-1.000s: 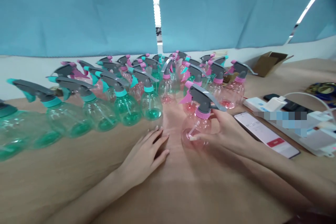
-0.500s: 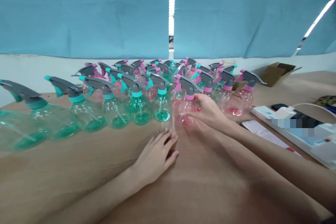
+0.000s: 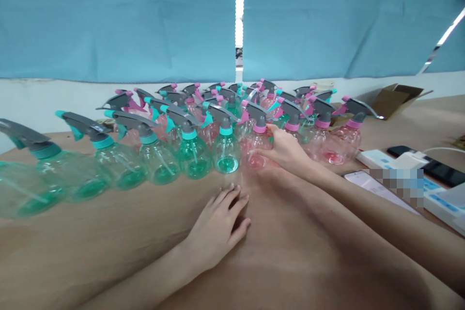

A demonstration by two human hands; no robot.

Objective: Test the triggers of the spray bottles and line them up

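Note:
My right hand (image 3: pixel 287 149) is closed round the right side of a pink spray bottle (image 3: pixel 258 147) with a grey and pink trigger head. The bottle stands upright in the front row. Its thumb lies low across the clear body; the other fingers are partly hidden behind the bottle. Just left of it is a green spray bottle (image 3: pixel 225 154). My left hand (image 3: pixel 218 220) rests palm down on the table (image 3: pixel 145 237), fingers spread, in front of the green bottles, holding nothing.
Several green and pink spray bottles stand close together behind and to both sides. At right lie a white power strip (image 3: pixel 376 159) with chargers, a phone (image 3: pixel 378 186) and a black phone (image 3: pixel 445 172). An open cardboard box (image 3: pixel 399 99) sits farther back. Blue curtains (image 3: pixel 119 19) hang behind.
My right hand has pushed the pink spray bottle slightly back and left, closer in line with the green one. My left hand stays on the table. The view has shifted a little.

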